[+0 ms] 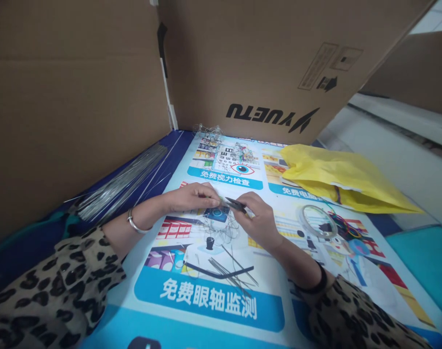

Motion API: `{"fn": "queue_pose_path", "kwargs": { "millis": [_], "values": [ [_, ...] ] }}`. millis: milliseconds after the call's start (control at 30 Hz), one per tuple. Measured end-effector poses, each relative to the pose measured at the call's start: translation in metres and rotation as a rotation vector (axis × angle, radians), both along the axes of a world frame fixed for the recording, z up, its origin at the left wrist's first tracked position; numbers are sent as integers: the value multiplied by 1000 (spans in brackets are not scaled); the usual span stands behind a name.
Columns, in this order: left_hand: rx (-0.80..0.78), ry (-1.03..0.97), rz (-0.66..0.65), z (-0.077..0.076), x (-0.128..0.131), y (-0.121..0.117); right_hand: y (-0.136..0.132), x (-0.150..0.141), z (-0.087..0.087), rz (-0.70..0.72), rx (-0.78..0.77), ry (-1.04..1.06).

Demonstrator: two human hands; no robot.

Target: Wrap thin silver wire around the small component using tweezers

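Observation:
My right hand (259,218) is closed round a pair of small pliers (236,204), their dark jaws pointing left. Close to the jaw tips, my left hand (192,198) pinches thin wire, of which only a little shows at the fingertips. A loose tangle of fine looped wire (223,231) lies or hangs just below both hands; I cannot tell if it rests on the sheet. Nearer to me, several short straight wires (233,274) are spread on the printed sheet (192,334).
Tall cardboard panels (243,58) stand at the back and left. A bundle of long straight wires (119,186) lies at left. Wire tangles (243,152) sit at the back. On the right are a yellow bag (337,169), a clear ring-shaped spool (317,220) and coloured cords (346,228).

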State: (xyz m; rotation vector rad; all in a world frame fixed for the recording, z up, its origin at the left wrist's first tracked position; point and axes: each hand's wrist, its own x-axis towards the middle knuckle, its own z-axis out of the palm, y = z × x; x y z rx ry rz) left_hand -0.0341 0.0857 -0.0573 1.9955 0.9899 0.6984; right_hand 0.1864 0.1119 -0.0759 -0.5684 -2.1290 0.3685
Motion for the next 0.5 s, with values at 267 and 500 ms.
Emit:
{"fn": "queue_pose_path", "kwargs": {
  "millis": [267, 500],
  "values": [
    [2, -10, 4, 0, 3, 0, 1, -1, -1, 18, 38, -3],
    [-69, -6, 26, -2, 3, -2, 0, -1, -1, 19, 30, -1]
  ]
}}
